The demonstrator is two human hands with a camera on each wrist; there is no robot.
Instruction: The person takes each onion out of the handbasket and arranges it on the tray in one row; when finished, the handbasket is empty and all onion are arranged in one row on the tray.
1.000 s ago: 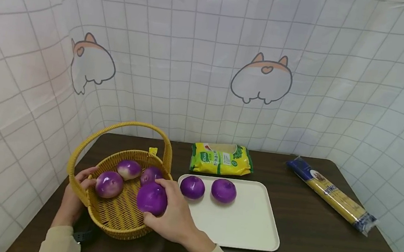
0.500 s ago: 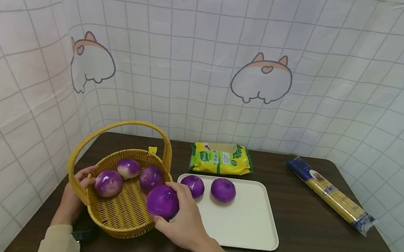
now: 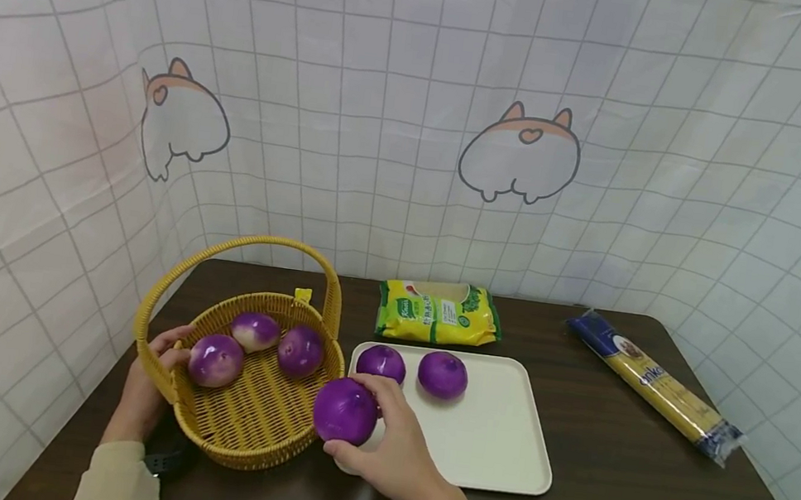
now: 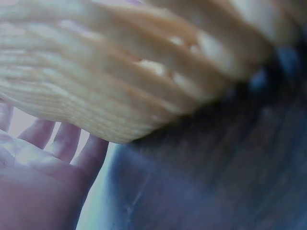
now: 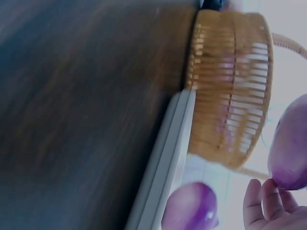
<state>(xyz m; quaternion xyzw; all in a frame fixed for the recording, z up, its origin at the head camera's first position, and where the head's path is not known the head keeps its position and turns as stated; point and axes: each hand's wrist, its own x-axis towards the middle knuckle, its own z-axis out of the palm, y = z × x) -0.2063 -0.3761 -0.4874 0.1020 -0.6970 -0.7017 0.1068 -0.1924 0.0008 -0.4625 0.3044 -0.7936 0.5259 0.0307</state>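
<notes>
My right hand [image 3: 395, 445] holds a glossy purple onion [image 3: 345, 412] between thumb and fingers, above the gap between basket and tray. In the right wrist view this onion [image 5: 291, 143] shows at the right edge, raised over the tray. The fingers of my left hand [image 3: 147, 386] grip the left rim of the yellow wicker basket [image 3: 255, 453]; in the left wrist view its wall [image 4: 96, 81] hides the fingertips. Several purple-and-white onions [image 3: 217, 361] lie inside. On the white tray [image 3: 489, 444] sit two onions [image 3: 443, 375], the left one [image 3: 382, 362] partly behind my right hand.
A yellow-green food packet [image 3: 439, 313] lies behind the tray. Farther right, a long pack of pasta [image 3: 654, 385] rests diagonally on the dark table [image 3: 648, 497]. The basket's tall handle [image 3: 252, 240] arches up over it. A tiled-print curtain [image 3: 389, 223] stands around the table.
My right hand has carried the onion rightward, from over the basket to beside the tray's left edge. My left hand stays on the basket rim.
</notes>
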